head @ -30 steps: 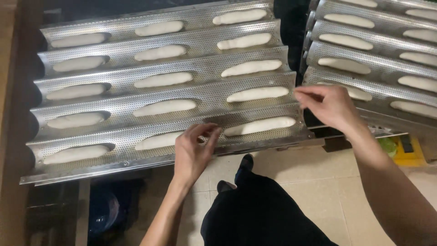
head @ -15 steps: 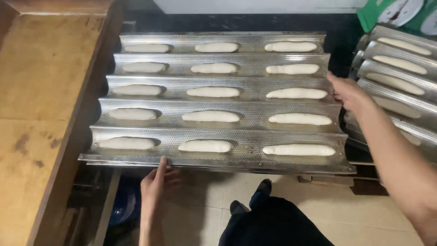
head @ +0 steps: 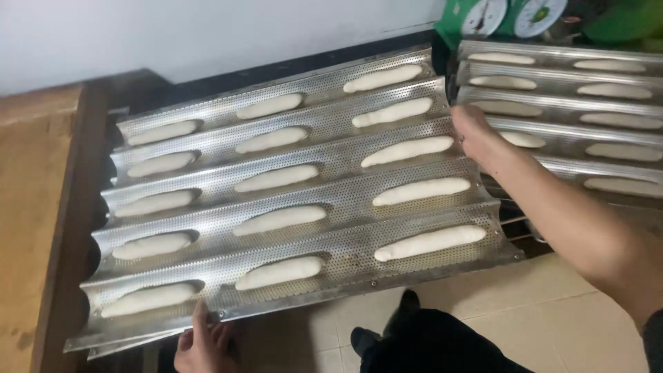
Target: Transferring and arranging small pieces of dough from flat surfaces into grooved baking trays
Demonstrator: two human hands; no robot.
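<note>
Hands point(head: 476, 138) on perforated dough tray point(head: 345, 200)

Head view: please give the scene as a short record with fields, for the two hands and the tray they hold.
left hand: grips the near edge of the tray, from below
right hand: grips the tray's right end
tray: perforated metal, five channels, tilted
dough pieces: pale long loaves, three per channel
second tray: to the right, also loaded with dough
surface at left: wooden top
floor: pale tiles
</note>
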